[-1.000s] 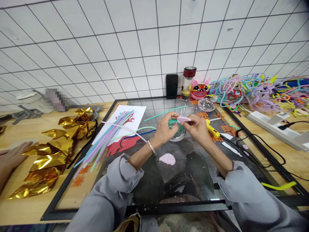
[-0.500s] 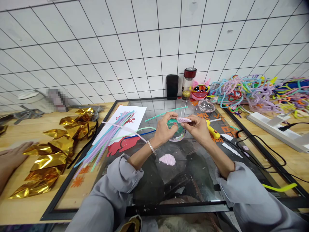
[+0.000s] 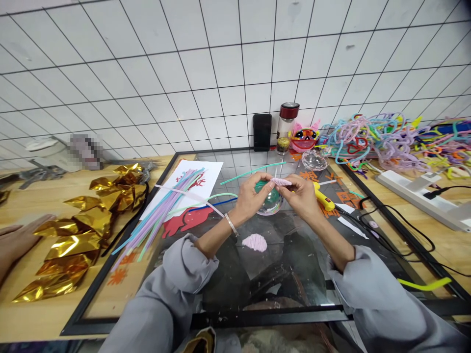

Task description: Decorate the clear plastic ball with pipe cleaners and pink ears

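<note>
A small pale pink piece of wound pipe cleaner [image 3: 281, 182] is held up between my two hands. My left hand [image 3: 250, 198] pinches its left end between thumb and index finger. My right hand [image 3: 303, 194] grips the other end with closed fingertips. Just below sits a clear round dome [image 3: 271, 206] with green in it, partly hidden by my left hand. Nearer to me, a second pale pink wound piece [image 3: 254, 242], leaf-shaped, lies flat on the dark glass [image 3: 257, 274].
To the left are loose pipe cleaners [image 3: 158, 215] on white paper [image 3: 211, 171], red cutouts [image 3: 195, 219], gold foil [image 3: 88, 223] and another person's hand [image 3: 22, 240]. On the right are a yellow glue gun [image 3: 324, 198], cables, a power strip [image 3: 423, 196] and tangled pipe cleaners [image 3: 375, 142].
My left thumb has moved up from the dome onto the left end of the pink piece. That piece has tilted slightly; my right hand stays on it.
</note>
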